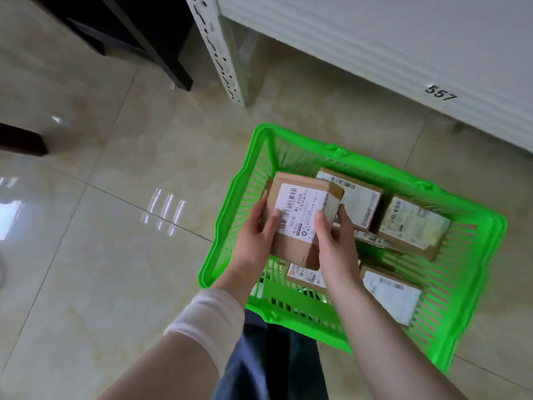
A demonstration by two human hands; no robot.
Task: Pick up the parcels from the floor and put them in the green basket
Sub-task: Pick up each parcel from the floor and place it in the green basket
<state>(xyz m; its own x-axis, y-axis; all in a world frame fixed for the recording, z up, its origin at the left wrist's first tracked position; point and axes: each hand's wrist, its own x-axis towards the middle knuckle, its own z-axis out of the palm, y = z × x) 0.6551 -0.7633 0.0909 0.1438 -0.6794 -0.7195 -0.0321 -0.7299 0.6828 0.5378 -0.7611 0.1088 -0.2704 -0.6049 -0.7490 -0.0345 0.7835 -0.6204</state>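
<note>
A brown cardboard parcel (300,217) with a white shipping label hangs over the left part of the green basket (487,255). My left hand (258,235) grips its left edge, thumb on the label. My right hand (334,241) grips its right side, thumb on top and fingers round the near corner. Inside the basket lie several other labelled brown parcels: one at the back (360,203), one at the right (412,223), one at the front right (395,295), and one partly hidden under my hands (302,275).
The basket stands on glossy beige floor tiles (115,226). A white shelf unit marked 557 (403,53) rises right behind it, with a perforated white post (222,53). Dark furniture legs (161,53) stand at the upper left. My blue trouser leg (268,362) is below.
</note>
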